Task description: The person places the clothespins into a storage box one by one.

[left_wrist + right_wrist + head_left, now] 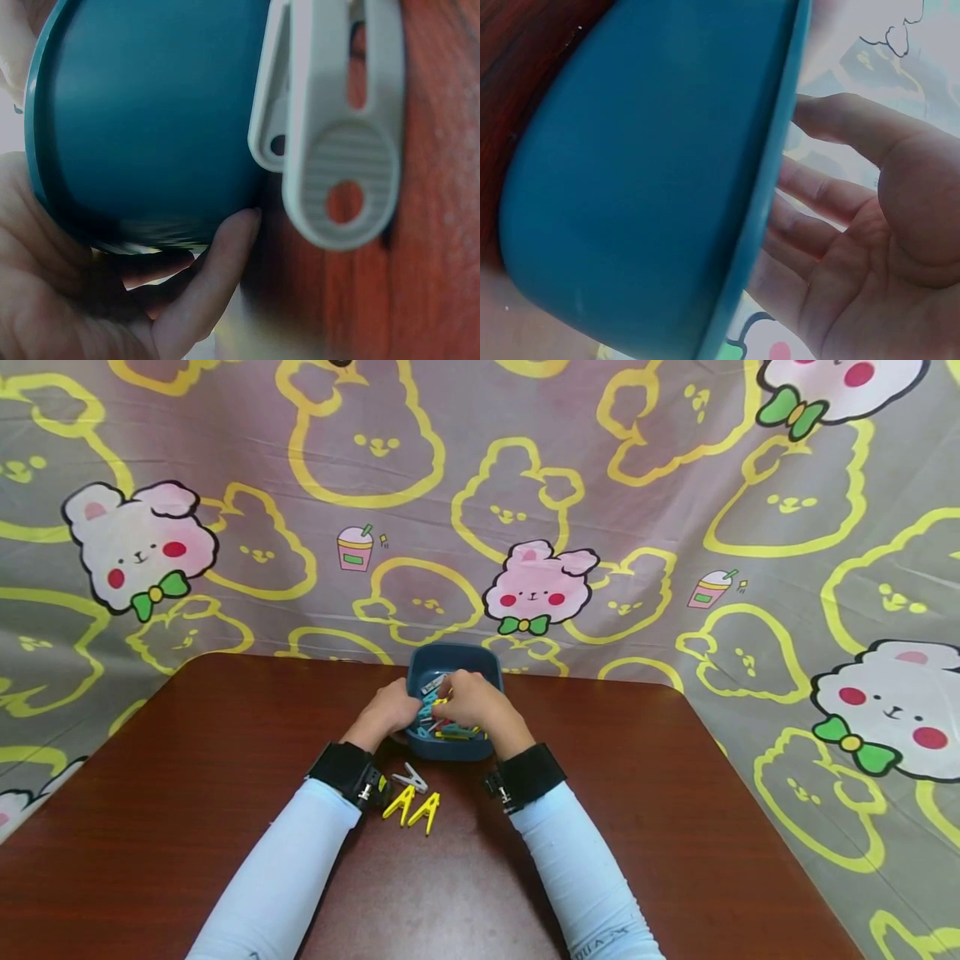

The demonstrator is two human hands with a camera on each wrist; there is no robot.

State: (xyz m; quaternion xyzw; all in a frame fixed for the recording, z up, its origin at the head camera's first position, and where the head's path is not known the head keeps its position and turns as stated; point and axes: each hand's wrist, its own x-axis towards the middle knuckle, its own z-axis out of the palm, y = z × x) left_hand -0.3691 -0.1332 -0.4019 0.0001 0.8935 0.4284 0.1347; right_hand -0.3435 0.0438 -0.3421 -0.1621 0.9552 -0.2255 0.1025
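A dark blue plastic bin (453, 750) stands near the table's far edge, with small clothespins (457, 734) in several colours inside. My left hand (392, 705) grips the bin's left side, its thumb at the rim and fingers against the outer wall. Over the right part of the bin, my right hand (477, 700) reaches down among the clothespins. In the right wrist view the bin wall (645, 180) hides its fingertips, so any hold is out of sight. A grey clothespin (341, 157) lies close in front of the bin, beside two yellow clothespins (429, 806).
The brown wooden table (225, 760) extends widely to both sides. Behind it hangs a grey cloth (637, 635) printed with rabbits and yellow outlines, close to the bin's back. Black wrist straps (531, 772) with cameras sit over pale blue sleeves (277, 868).
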